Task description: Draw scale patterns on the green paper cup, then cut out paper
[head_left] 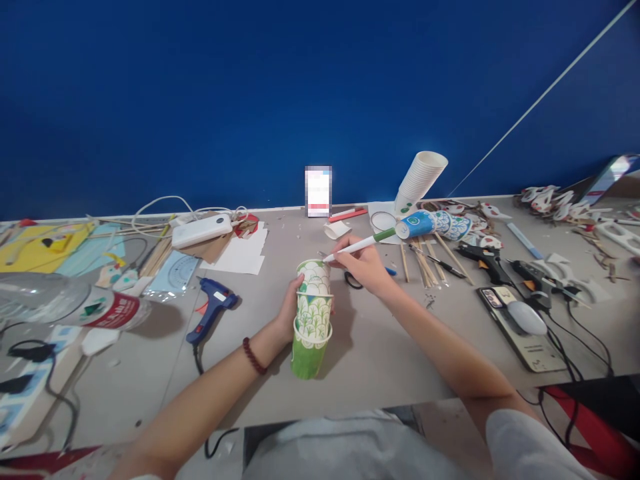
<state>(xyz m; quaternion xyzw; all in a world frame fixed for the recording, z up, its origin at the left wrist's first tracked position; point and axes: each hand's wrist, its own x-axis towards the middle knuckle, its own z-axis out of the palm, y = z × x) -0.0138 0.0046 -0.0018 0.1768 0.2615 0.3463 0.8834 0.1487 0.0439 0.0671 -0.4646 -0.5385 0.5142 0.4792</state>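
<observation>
Near the table's [390, 377] front edge, the left hand [289, 308] grasps 3 nested cups [313, 319], long axis pointing toward the back edge, while the right hand [367, 268] pinches a marker [359, 246] angled leftward to the farthest cup's rim.

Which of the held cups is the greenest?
The near cup, closest to the grey shirt: it's mostly solid green, while the middle cup and far cup show more white.

A pale grey short-sleeved top [350, 450] is worn with a dark red beaded bracelet [251, 358].
</observation>
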